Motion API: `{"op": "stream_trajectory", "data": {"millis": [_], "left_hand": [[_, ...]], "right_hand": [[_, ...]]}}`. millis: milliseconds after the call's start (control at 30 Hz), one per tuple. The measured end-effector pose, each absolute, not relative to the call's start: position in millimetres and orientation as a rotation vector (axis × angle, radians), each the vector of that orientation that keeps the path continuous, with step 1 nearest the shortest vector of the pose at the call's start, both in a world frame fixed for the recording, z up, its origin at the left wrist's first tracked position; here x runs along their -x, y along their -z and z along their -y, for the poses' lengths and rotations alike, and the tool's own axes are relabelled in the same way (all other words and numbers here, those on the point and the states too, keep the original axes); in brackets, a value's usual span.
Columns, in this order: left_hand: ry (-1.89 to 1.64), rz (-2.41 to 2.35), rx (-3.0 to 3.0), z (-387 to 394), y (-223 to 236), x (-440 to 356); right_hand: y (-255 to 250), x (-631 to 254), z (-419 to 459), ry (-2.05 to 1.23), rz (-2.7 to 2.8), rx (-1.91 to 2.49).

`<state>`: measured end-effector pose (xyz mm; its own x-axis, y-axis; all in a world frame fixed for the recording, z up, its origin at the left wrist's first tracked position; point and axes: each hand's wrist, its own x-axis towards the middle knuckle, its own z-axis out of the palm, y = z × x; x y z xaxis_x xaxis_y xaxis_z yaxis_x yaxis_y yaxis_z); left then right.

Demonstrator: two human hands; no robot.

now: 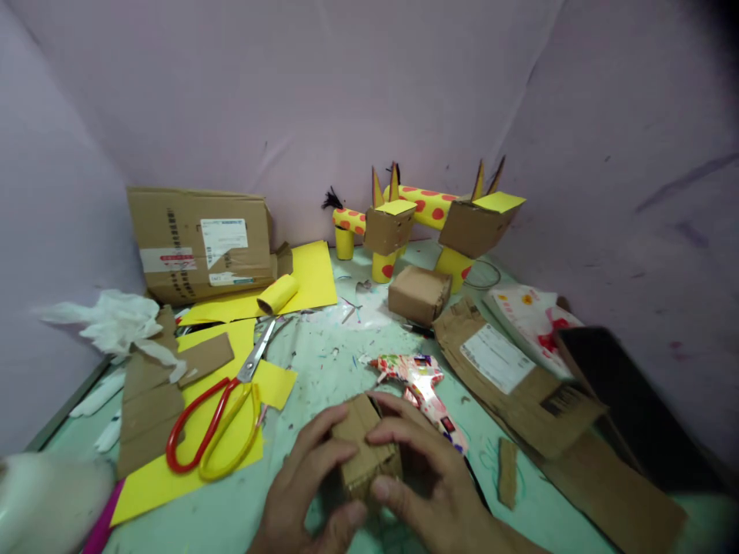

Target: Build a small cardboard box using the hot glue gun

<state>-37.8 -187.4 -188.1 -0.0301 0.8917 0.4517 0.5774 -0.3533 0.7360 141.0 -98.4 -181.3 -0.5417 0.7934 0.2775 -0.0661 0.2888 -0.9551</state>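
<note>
Near the front edge of the table, a small brown cardboard box (365, 438) sits between my two hands. My left hand (315, 477) wraps its left side, thumb low at the front and fingers on the top and side. On the right, my right hand (430, 465) grips the box with its fingertips on the top and its thumb at the front corner. The box's underside is hidden. Just beyond my right hand lies a patterned glue gun (420, 381). Left of my hands, scissors (234, 412) with red and yellow handles rest on yellow paper (231, 454).
Two cardboard-headed animal figures (389, 229) (476, 223) stand at the back, beside a closed cardboard block (419, 294). A large carton (199, 246) leans at the back left near a yellow tube (278, 294). Flattened cardboard (554, 423) and a dark phone-like slab (635, 408) lie right.
</note>
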Motion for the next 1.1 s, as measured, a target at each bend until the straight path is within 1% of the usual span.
{"op": "stream_trajectory", "data": {"millis": [200,800,1100], "left_hand": [[-1.383,-1.496,-1.850,175,176,35],[-1.427,-1.406,-1.791,168,178,34],[-1.506,-1.426,-1.756,164,174,29]], "right_hand": [[180,-132,89,-1.373,1.733,0.706],[170,-132,82,-1.466,1.659,0.703],[177,-130,81,-1.466,1.661,0.694]]}}
